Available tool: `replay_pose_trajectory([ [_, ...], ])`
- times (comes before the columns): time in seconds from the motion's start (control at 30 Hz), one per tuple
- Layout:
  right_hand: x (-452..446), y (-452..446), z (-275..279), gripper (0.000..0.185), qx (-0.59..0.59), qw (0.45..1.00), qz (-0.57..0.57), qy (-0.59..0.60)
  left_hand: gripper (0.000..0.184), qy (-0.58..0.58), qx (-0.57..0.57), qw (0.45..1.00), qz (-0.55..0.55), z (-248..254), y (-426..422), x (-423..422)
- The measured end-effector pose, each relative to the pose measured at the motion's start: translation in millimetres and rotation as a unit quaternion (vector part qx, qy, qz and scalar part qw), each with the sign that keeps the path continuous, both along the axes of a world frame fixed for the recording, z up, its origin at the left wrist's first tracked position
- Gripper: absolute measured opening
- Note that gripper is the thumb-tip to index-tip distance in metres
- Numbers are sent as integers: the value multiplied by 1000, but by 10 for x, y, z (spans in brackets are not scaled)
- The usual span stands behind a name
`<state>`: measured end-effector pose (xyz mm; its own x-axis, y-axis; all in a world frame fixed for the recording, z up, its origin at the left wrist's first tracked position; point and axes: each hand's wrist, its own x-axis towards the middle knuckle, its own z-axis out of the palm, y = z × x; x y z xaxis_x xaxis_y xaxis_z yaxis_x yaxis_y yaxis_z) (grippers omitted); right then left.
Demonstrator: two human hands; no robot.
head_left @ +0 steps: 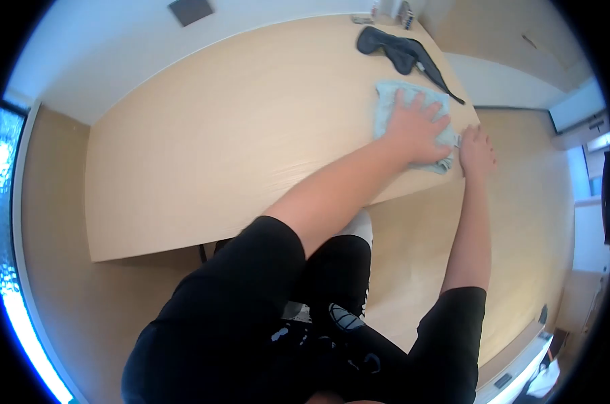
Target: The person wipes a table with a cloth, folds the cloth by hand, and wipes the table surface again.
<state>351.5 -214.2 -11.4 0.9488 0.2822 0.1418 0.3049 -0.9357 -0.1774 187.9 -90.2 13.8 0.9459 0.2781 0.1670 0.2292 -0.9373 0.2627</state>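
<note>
My left hand (418, 131) lies flat with fingers spread on a light blue cloth (388, 101), pressing it against the pale wooden table (217, 135). Parts of the cloth show around the hand, with a bunched edge near the wrist. To its right, my right hand (477, 153) rests at the table's right edge, close to the corner, with its fingers somewhat apart and no object visible in it. A small white tag (458, 141) shows between the cloth and the right hand. Just beyond the cloth lies a dark grey eye mask (402, 52) with its strap trailing along the edge.
Small items, including a little box (405, 15), stand at the table's far right corner. A white wall (130, 57) borders the table's far side. At left is a bright window (7, 202). A white unit (517, 370) stands at lower right on the tan floor (412, 269).
</note>
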Motion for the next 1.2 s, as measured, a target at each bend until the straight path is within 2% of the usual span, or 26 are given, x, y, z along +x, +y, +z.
replay_pose_trajectory([
  [0.07,-123,98,-107,65,-2,1000,3,-3,77,6,-11,1000,28,-29,135,-334],
  [0.1,378,31,-180,66,-5,1000,12,1,77,16,-5,999,43,-4,96,-34],
  [0.17,-963,17,646,69,-18,1000,17,3,76,17,3,998,67,856,207,-1749],
  [0.23,-2524,63,1455,70,-33,999,13,4,76,24,-3,995,96,1744,484,-3840],
  [0.27,-1553,-52,907,70,-41,999,16,4,76,34,-5,993,114,1291,431,-3225],
  [0.33,652,11,-395,71,-40,999,29,8,76,55,17,983,173,13,704,-1620],
  [0.4,1108,0,-664,72,-40,998,45,5,76,77,33,968,236,-179,926,-1943],
  [0.43,1604,-8,-982,73,-36,998,56,0,75,87,41,957,272,-436,1016,-1894],
  [0.57,950,14,-537,74,-61,997,40,24,70,134,78,880,448,-89,1448,-3978],
  [0.73,804,26,-465,73,-42,998,41,11,73,154,41,729,666,-7,2099,-6124],
  [0.77,1094,1,-626,73,-41,998,42,7,73,153,35,701,696,-209,2145,-6089],
  [0.83,1032,12,-649,72,-38,997,63,-8,73,143,34,680,718,-238,2385,-6652],
  [0.97,754,104,-457,70,-59,998,37,-3,73,118,18,664,738,-397,2986,-7056],
  [1.03,773,73,-454,69,-60,998,32,-13,74,125,12,626,770,-270,3082,-6849],
  [1.13,799,87,-308,68,-52,998,22,-2,73,124,1,603,788,-101,3011,-6405],
  [1.2,737,150,-235,68,-45,999,13,12,73,161,43,671,722,-457,3467,-6648],
])
